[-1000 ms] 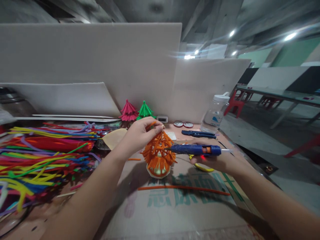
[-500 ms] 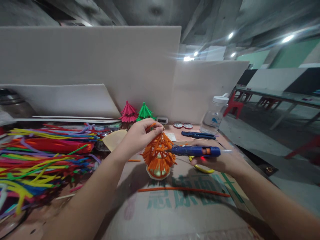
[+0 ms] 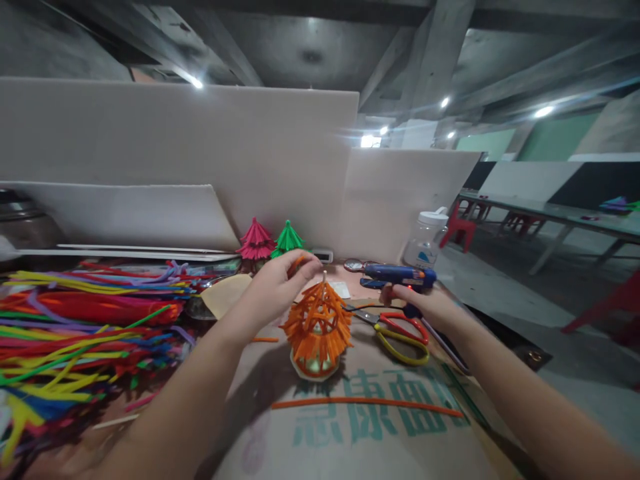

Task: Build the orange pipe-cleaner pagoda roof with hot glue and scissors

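An orange pipe-cleaner tree point(image 3: 320, 327) with tiered fringe stands upright on a pale base, a thin stick poking from its top. Just left of that tip is my left hand point(image 3: 280, 283), its fingers closed on a short orange pipe cleaner piece point(image 3: 296, 265). My right hand point(image 3: 430, 305) grips a blue glue gun point(image 3: 397, 273), nozzle pointing left, with a red light showing on it. Scissors point(image 3: 403, 339) with red and yellow handles lie below the gun. One long orange pipe cleaner point(image 3: 367, 403) lies across the cardboard in front of the tree.
Bundles of coloured pipe cleaners point(image 3: 90, 333) cover the left side. Behind stand a pink tree point(image 3: 257, 240) and a green tree point(image 3: 288, 239), against white boards point(image 3: 200, 140). A clear bottle point(image 3: 425, 240) with a white lid stands at the back right.
My right hand has drawn the glue gun back and away from the orange tree, uncovering the scissors. My left hand has shifted slightly left, off the tree's tip. The view has tilted up.
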